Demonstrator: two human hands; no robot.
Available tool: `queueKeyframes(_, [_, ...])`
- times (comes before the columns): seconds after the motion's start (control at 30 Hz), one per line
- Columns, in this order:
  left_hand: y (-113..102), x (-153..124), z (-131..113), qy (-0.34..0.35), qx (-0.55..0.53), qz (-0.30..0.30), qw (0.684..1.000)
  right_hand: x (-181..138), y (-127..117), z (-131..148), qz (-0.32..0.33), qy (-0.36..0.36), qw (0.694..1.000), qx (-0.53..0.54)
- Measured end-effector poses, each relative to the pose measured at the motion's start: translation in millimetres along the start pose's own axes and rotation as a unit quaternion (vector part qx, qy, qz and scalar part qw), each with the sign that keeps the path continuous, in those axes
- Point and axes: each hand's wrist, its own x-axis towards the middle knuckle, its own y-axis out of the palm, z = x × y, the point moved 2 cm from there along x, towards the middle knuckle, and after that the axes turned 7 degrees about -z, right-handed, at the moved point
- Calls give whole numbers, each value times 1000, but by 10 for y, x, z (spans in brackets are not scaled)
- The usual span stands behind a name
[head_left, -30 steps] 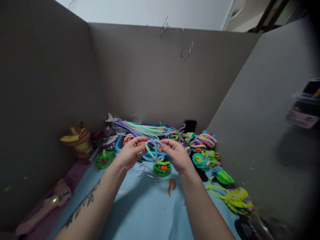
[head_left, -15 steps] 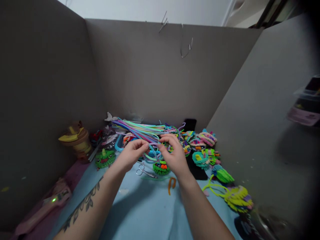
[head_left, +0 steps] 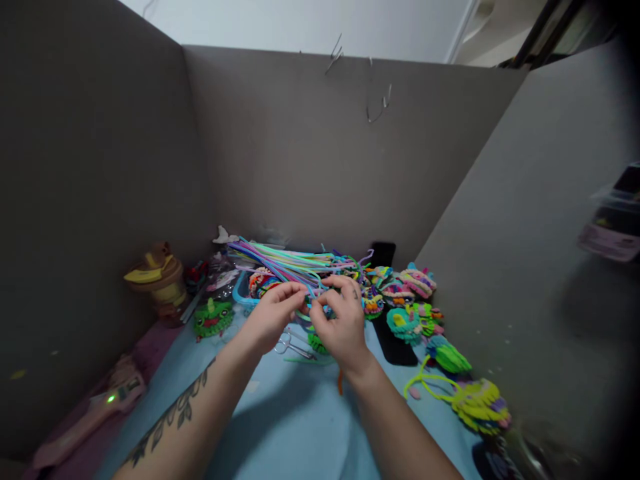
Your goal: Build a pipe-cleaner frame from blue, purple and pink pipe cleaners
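Observation:
Close together above the table, my left hand [head_left: 281, 308] and my right hand [head_left: 343, 317] pinch pastel pipe cleaners between thumbs and fingertips. Most of the held pieces are hidden behind the fingers. Behind them a bundle of long pipe cleaners [head_left: 280, 257] in pastel colours lies across a blue tray [head_left: 240, 291]. Scissors [head_left: 295, 348] rest on the cloth under my hands. A green fuzzy piece [head_left: 316, 341] is partly covered by my right hand, as is an orange pipe cleaner strip [head_left: 341, 383].
Several fuzzy pipe-cleaner figures [head_left: 404, 325] line the right side, near a black phone-like slab [head_left: 395, 341]. A green figure [head_left: 213, 318] sits at left. Beyond it stand a yellow-brown cup [head_left: 163, 283] and a pink glue gun [head_left: 95, 417]. Grey panels [head_left: 300, 147] enclose the table.
My hands have drawn closer together, and the pipe cleaner loop between them is now mostly hidden. My right hand has turned and covers more of the green piece. The view has shifted slightly.

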Motion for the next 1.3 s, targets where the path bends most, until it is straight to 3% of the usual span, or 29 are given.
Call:
queueKeyframes(0.3, [28, -21, -10, 28, 8, -29, 999, -44, 22, 49, 15, -41, 999, -18])
queueKeyframes(0.5, [-17, -23, -81, 101, 132, -23, 986, -17, -33, 43, 23, -33, 999, 33])
queueKeyframes(0.73, [-15, -115, -235, 231, 373, -27, 898, 35, -112, -9, 19, -76, 996, 45])
queueKeyframes(1.1, [5, -185, -219, 318, 479, -39, 817, -2, -102, -21, 30, -103, 994, 30])
queueKeyframes(1.3, [41, -248, -243, 370, 552, -87, 742, 11, -88, 18, 44, -74, 996, 37])
